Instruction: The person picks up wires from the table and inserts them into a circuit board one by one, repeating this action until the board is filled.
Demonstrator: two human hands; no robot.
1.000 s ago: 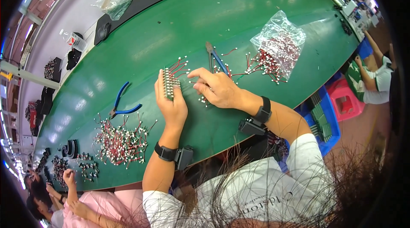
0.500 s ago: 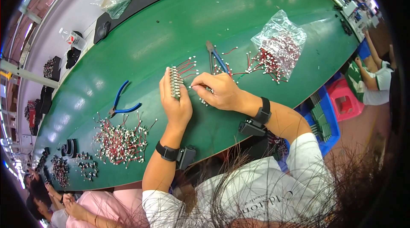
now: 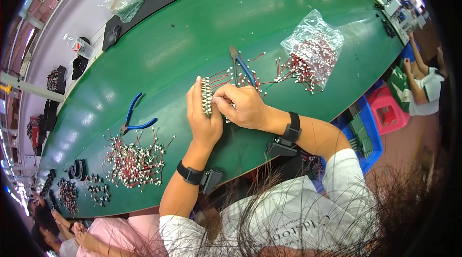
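Observation:
My left hand [image 3: 204, 115] is closed around a narrow circuit board strip [image 3: 206, 94] lined with a row of small pale connectors. Several red wires with white plugs [image 3: 222, 78] stick out from the strip's far right side. Against the strip's near right edge, my right hand [image 3: 244, 105] is closed in a pinch; whatever its fingertips hold is hidden. Just beyond the right hand lie blue-handled pliers [image 3: 244, 66] among loose red wires. A clear plastic bag [image 3: 315, 47] spills red wires with white plugs farther right.
Another pair of blue-handled cutters [image 3: 133, 116] lies left of my left hand, beyond a pile of red wires with white plugs [image 3: 137, 158]. Dark small parts [image 3: 68, 193] sit at the far left. A blue crate [image 3: 370, 136] and a red stool [image 3: 386, 110] stand beyond the table's right edge.
My left hand and the strip have shifted slightly right and turned, and the strip now meets my right hand's fingertips. My right hand has moved only a little.

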